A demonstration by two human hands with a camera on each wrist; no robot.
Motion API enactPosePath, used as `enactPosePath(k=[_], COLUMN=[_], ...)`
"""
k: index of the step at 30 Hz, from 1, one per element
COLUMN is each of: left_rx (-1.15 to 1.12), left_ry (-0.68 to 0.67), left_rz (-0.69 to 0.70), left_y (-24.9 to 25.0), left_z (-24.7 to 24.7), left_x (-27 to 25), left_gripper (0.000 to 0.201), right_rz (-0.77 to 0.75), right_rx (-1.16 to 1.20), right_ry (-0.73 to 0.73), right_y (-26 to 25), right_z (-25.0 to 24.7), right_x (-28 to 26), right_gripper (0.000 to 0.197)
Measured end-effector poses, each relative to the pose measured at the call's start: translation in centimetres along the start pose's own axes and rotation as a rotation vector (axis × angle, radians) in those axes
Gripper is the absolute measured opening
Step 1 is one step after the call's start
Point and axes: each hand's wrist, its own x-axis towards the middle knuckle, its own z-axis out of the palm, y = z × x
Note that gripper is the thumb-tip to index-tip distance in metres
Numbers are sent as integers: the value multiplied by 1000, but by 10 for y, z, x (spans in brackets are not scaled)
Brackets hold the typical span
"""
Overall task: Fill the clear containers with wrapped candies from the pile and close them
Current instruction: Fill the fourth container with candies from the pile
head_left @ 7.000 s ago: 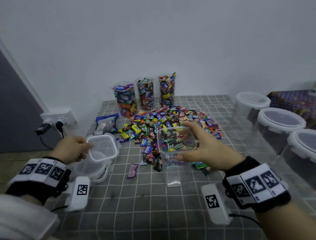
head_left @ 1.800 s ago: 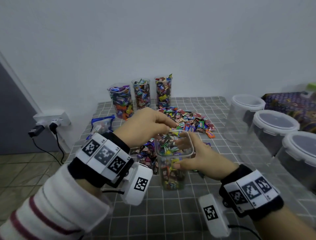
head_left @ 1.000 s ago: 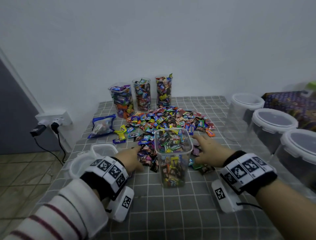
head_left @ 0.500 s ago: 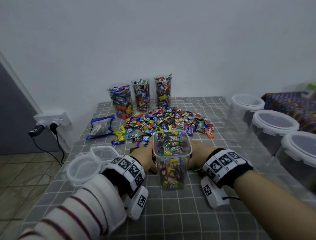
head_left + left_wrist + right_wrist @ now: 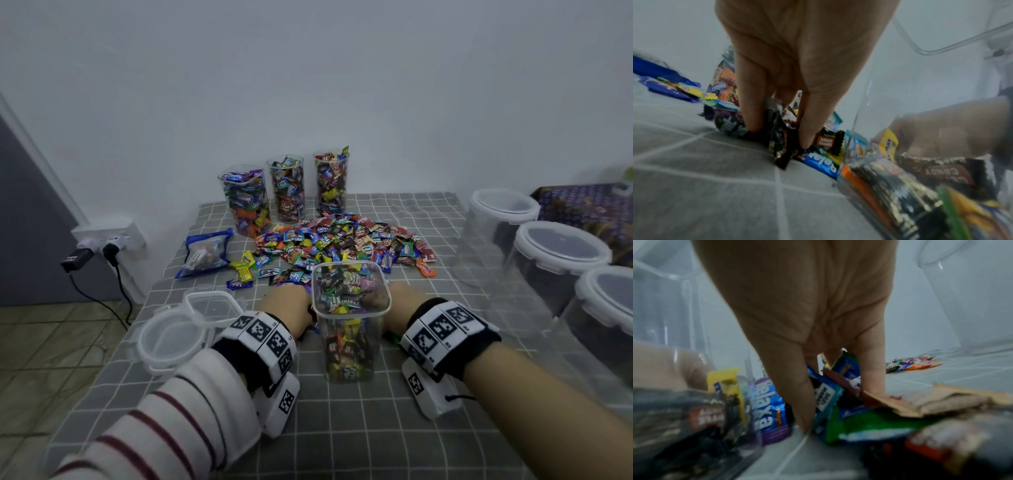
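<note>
The tall square clear container (image 5: 350, 322) stood upright on the grey checked tablecloth (image 5: 342, 428), long axis vertical, open mouth up, partly filled with wrapped candies, at the near edge of the candy pile (image 5: 342, 241). The left hand (image 5: 286, 308) lay just left of it, the right hand (image 5: 399, 301) just right, both reaching into the nearest candies.

In the left wrist view the left hand's fingers (image 5: 752, 100) curled down and pinched a dark-wrapped candy (image 5: 780, 146) against the cloth, beside a blue candy (image 5: 821, 162) touching the container wall (image 5: 900, 97). In the right wrist view the right hand (image 5: 807, 313) had thumb and fingers (image 5: 872, 369) closed round a cluster of blue and green wrapped candies (image 5: 828, 394) (a purple one (image 5: 770, 410) lay beside the thumb).

Three tall filled cups (image 5: 287, 188) stood in a row at the wall behind the pile. A stack of lids (image 5: 178, 339) lay left of the left wrist, a blue candy bag (image 5: 205, 253) beyond them. Three lidded round tubs (image 5: 561, 260) lined the right side.
</note>
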Motion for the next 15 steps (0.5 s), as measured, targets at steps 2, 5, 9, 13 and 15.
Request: enactPosePath(k=[2, 5, 9, 13, 15], left_rx=[-13, -31, -45, -117, -186], left_ry=[9, 28, 59, 113, 137], left_rz=[0, -29, -89, -124, -127], left_y=[0, -2, -4, -8, -8], left_z=[-2, -3, -8, -11, -13], left_x=[-3, -5, -8, -10, -13], left_gripper=[24, 22, 21, 24, 23], right_rz=[12, 30, 62, 85, 92], right_rx=[-29, -29, 29, 78, 142], right_ry=[30, 60, 107, 171, 210], right_y=[1, 6, 13, 16, 17], right_z=[-1, 1, 0, 1, 2], right_x=[0, 1, 0, -4, -6], right_gripper=[27, 26, 27, 27, 26])
